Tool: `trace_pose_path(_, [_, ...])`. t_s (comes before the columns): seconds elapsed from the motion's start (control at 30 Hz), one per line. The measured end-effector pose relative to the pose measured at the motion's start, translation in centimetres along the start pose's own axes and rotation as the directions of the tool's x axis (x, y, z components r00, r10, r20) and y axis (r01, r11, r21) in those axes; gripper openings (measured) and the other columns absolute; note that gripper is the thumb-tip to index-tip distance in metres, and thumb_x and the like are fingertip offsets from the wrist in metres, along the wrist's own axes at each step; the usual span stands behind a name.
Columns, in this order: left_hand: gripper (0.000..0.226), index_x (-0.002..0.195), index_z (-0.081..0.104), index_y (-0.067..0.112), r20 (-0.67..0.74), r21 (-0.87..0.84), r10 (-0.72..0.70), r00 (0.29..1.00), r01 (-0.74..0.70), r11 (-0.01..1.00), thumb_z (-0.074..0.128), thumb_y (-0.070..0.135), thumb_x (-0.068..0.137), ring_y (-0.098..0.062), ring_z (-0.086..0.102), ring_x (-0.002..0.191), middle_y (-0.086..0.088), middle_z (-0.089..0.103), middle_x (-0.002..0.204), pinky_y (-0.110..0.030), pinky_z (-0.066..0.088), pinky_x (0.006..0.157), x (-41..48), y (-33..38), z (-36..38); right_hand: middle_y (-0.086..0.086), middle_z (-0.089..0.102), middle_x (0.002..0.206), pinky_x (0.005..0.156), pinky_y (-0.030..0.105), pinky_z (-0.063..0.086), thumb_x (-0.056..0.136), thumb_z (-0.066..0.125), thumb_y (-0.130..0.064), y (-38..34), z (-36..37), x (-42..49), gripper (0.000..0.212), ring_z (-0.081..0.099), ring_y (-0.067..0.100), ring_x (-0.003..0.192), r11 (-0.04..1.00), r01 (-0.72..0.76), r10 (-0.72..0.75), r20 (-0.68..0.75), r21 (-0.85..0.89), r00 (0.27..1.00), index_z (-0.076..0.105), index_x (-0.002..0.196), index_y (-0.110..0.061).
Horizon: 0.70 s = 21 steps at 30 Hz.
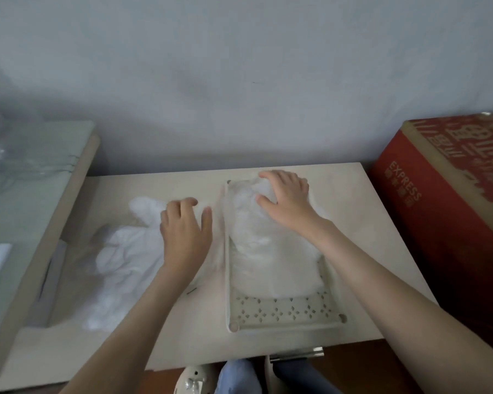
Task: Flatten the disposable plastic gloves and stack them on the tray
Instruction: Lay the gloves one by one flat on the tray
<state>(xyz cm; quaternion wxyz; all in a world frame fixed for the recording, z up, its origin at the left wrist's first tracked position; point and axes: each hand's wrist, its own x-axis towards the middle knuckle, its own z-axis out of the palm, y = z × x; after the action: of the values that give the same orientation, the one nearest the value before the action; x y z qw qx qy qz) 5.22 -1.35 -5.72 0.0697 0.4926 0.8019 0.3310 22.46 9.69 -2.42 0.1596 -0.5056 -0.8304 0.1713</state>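
Note:
A beige perforated tray [285, 311] lies on the small table, right of centre. A stack of clear plastic gloves [256, 251] covers its far two thirds. My right hand [288, 200] rests palm down on the far end of that stack, fingers spread and slightly bent. To the left of the tray lies a crumpled heap of loose white plastic gloves [123, 257]. My left hand [185, 231] lies on the heap's right edge, fingers bent down onto the plastic; whether it pinches a glove is not visible.
The table [199, 331] is light beige, with its front edge near my knees. A red cardboard box [450, 211] stands close on the right. A larger open carton [26, 223] with clear plastic inside sits on the left. A grey wall is behind.

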Motion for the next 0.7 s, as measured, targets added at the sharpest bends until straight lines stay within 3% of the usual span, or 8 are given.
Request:
trace_pose_path(0.1, [0.044, 0.117, 0.055, 0.003, 0.084, 0.263, -0.069, 0.994, 0.045, 0.964, 0.056, 0.039, 0.092, -0.037, 0.044, 0.109, -0.020, 0.050, 0.118, -0.043, 0.037, 0.089, -2.1, -2.3, -1.7, -0.003, 0.037, 0.145, 0.108, 0.032, 0.011, 0.092, 0.053, -0.030, -1.6, -0.5, -2.2, 0.052, 0.022, 0.019, 0.138, 1.000, 0.014, -0.014, 0.216, 0.002, 0.976, 0.038, 0.141, -0.023])
trace_pose_path(0.2, [0.050, 0.112, 0.053, 0.004, 0.182, 0.419, -0.168, 0.969, 0.078, 0.905, 0.057, 0.048, 0.089, -0.034, 0.046, 0.105, -0.017, 0.051, 0.115, -0.039, 0.039, 0.085, -3.3, -4.6, -3.0, -0.002, 0.032, 0.149, 0.110, 0.035, 0.013, 0.093, 0.051, -0.031, -3.6, -1.3, -4.4, 0.053, 0.018, 0.019, 0.140, 0.996, 0.083, -0.071, 0.369, -0.017, 0.927, 0.035, 0.143, -0.022])
trace_pose_path(0.3, [0.030, 0.103, 0.056, 0.005, 0.219, 0.391, -0.176, 0.960, 0.079, 0.917, 0.054, 0.032, 0.090, -0.031, 0.047, 0.098, -0.014, 0.056, 0.107, -0.037, 0.039, 0.079, -4.1, -5.9, -4.3, -0.002, 0.031, 0.149, 0.111, 0.035, 0.014, 0.095, 0.049, -0.032, -5.8, -2.4, -6.3, 0.050, 0.017, 0.019, 0.140, 0.989, 0.139, -0.102, 0.432, -0.054, 0.896, 0.037, 0.142, -0.022])
trace_pose_path(0.37, [0.026, 0.100, 0.064, 0.002, 0.162, 0.376, -0.123, 0.979, 0.054, 0.925, 0.050, 0.023, 0.094, -0.034, 0.049, 0.095, -0.018, 0.060, 0.101, -0.038, 0.038, 0.075, -4.1, -6.3, -4.8, -0.002, 0.032, 0.149, 0.111, 0.036, 0.017, 0.095, 0.048, -0.033, -6.5, -3.1, -7.1, 0.048, 0.019, 0.019, 0.140, 0.990, 0.134, -0.097, 0.461, -0.048, 0.882, 0.040, 0.141, -0.023])
trace_pose_path(0.53, [0.026, 0.098, 0.071, 0.006, -0.017, 0.363, -0.033, 0.999, 0.037, 0.931, 0.050, 0.020, 0.098, -0.035, 0.045, 0.101, -0.016, 0.060, 0.101, -0.039, 0.031, 0.080, -3.9, -4.2, -7.2, -0.005, 0.051, 0.132, 0.103, 0.029, 0.037, 0.094, 0.053, -0.037, -7.1, -4.8, -8.8, 0.036, 0.046, 0.012, 0.124, 0.980, -0.071, -0.030, 0.488, 0.187, 0.873, 0.056, 0.126, -0.021])
trace_pose_path(0.63, [0.020, 0.091, 0.072, 0.004, -0.106, 0.258, 0.123, 0.987, -0.093, 0.962, 0.056, 0.016, 0.094, -0.035, 0.048, 0.088, -0.016, 0.057, 0.090, -0.036, 0.029, 0.073, -3.7, -2.3, -8.9, 0.001, 0.061, 0.117, 0.096, 0.033, 0.045, 0.095, 0.051, -0.044, -7.6, -5.2, -9.0, 0.038, 0.058, 0.015, 0.108, 0.841, -0.301, 0.048, 0.492, 0.450, 0.869, 0.062, 0.114, -0.014])
trace_pose_path(0.7, [0.017, 0.088, 0.073, 0.002, -0.132, 0.150, 0.267, 0.955, -0.247, 0.957, 0.060, 0.013, 0.092, -0.033, 0.052, 0.079, -0.015, 0.055, 0.085, -0.033, 0.033, 0.066, -3.9, -0.7, -9.7, 0.010, 0.063, 0.104, 0.087, 0.034, 0.051, 0.096, 0.047, -0.049, -8.1, -5.5, -9.0, 0.045, 0.063, 0.022, 0.094, 0.593, -0.460, 0.065, 0.530, 0.660, 0.845, 0.060, 0.109, -0.008])
